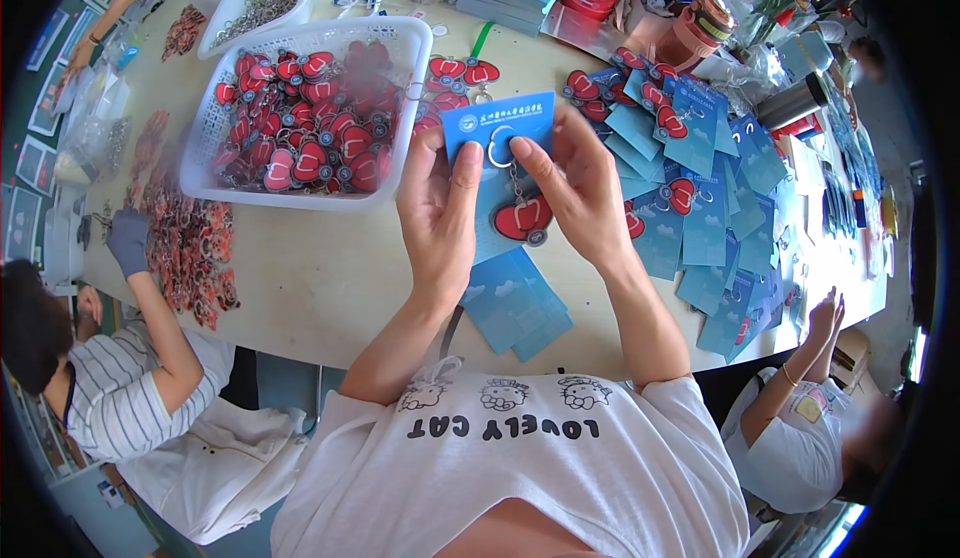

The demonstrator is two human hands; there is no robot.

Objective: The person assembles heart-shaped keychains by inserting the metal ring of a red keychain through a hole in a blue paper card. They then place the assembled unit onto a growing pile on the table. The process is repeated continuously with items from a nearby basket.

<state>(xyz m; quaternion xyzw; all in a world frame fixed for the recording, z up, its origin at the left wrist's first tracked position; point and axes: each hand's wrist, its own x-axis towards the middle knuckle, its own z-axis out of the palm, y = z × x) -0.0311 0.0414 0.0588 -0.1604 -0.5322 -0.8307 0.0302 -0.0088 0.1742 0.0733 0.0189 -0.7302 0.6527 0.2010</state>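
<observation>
A blue card is held upright before me, pinched along its left edge by my left hand, thumb in front. On the right edge, my right hand grips the card, and its thumb presses beside a metal key ring on the card's upper part. From that ring a short chain hangs with a red heart-shaped keychain charm lying against the card. Whether the ring passes through the card I cannot tell. Just below, several more blue cards lie on the table.
A white basket of red keychains stands at the left, before a white bin of metal rings. Carded keychains are heaped at the right. Co-workers sit on both sides; the left one's gloved hand is by orange-red pieces.
</observation>
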